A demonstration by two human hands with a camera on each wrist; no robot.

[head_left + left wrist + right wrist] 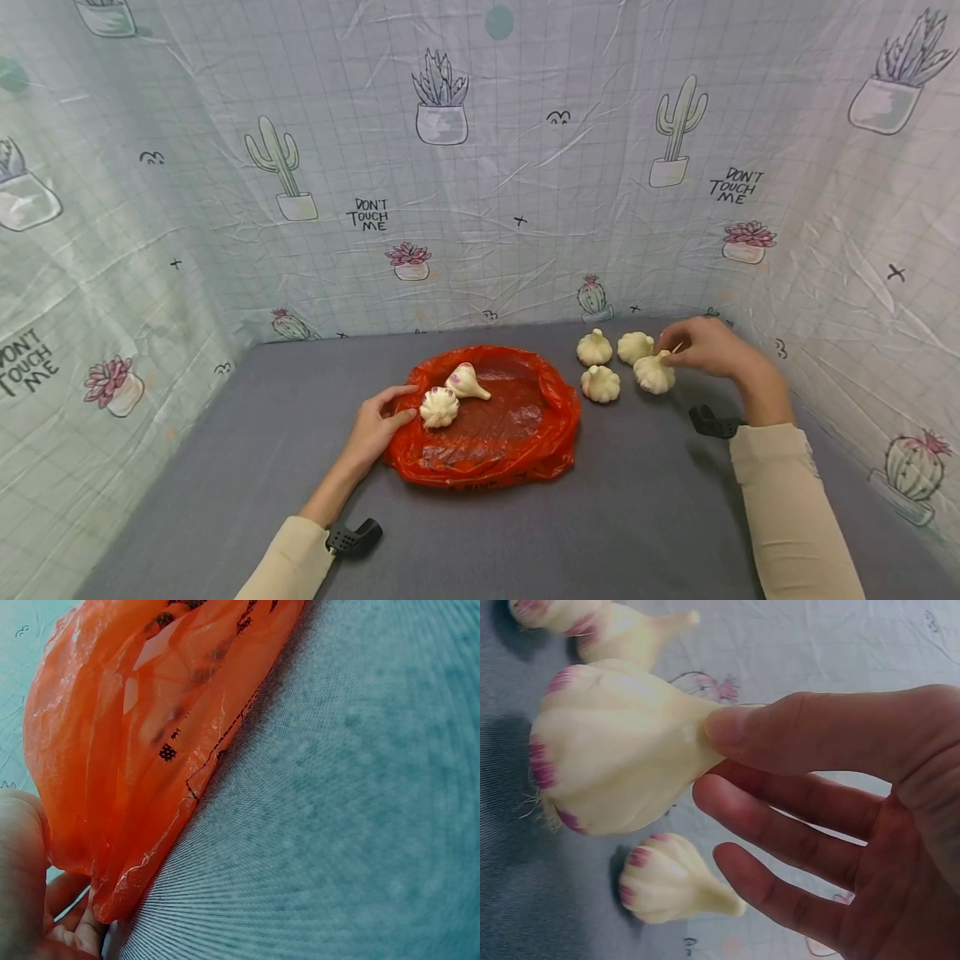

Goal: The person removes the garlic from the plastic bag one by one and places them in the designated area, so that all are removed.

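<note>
My right hand (705,348) pinches a garlic bulb (654,375) by its neck between thumb and fingers. In the right wrist view that bulb (615,750) has purple streaks and a tuft of roots at its base. My left hand (375,427) grips the left edge of a red plastic bag (558,442), which lies with its mouth spread wide. Inside, at the left, lie two garlic bulbs, one (439,407) nearer me and another (467,382) behind it. Dark print shows on the bag's side (150,765) in the left wrist view.
Three more bulbs rest on the grey table (630,517) right of the bag: one at the back (595,347), one in front (601,384) and one (635,347) just behind the held bulb. A patterned curtain (480,183) stands behind and at both sides.
</note>
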